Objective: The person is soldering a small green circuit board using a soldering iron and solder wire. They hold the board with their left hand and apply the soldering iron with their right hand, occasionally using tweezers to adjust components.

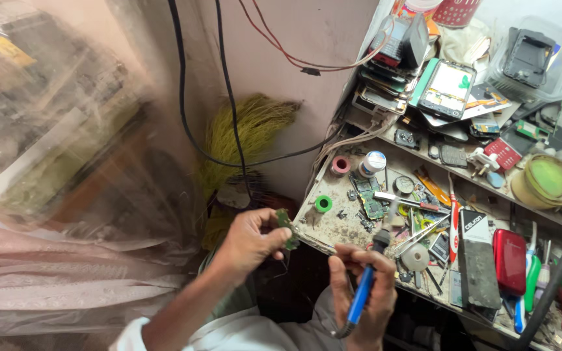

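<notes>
Left hand (pixel 250 242) pinches a small green circuit board (pixel 287 229) off the worktop (pixel 333 224) edge, right hand (pixel 363 290) grips a blue-handled soldering iron (pixel 365 286) (tip near, apparently not touching), so soldering seems not yet begun.

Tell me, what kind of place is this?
Probably a small phone repair shop. The right hand holds a blue soldering iron, the left hand a small green circuit board, and old phones pile on the cluttered workbench.

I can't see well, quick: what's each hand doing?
Left hand: closed, pinching a small green circuit board.
Right hand: closed around a blue-handled soldering iron.
</notes>
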